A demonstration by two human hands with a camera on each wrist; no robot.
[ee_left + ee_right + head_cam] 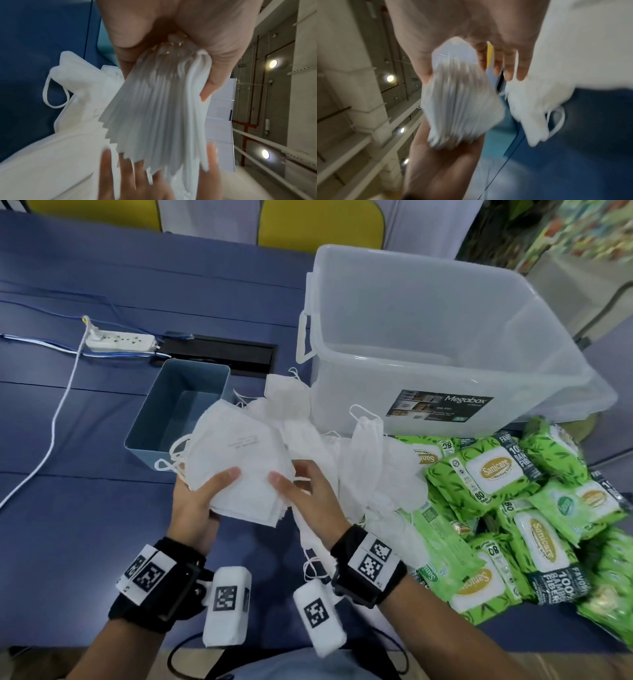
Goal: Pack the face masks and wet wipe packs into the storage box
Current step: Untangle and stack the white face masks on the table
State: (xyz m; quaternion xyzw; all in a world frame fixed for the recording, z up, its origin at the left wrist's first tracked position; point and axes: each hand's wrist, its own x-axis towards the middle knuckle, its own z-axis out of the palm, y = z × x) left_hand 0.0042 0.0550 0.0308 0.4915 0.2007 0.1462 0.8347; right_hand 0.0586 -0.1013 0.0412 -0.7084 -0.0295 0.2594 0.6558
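Note:
A thick stack of folded white face masks [239, 470] is held above the table between both hands. My left hand [205, 494] grips its left end, thumb on top; the stack [154, 115] fans out from that grip. My right hand [301, 491] pinches the right end with the thumb on top and the fingers beneath; the stack [458, 105] is blurred there. Behind and to the right lies a loose heap of masks [346, 446]. The clear storage box [513, 313] stands at the back right with nothing visible inside it. Green wet wipe packs [496, 474] are piled to the right.
A small blue-grey open box [178, 409] sits just behind the stack. A white power strip [120, 340] with cords and a black cable hatch [219, 354] lie at the back left. The blue table [68, 508] ends near my body.

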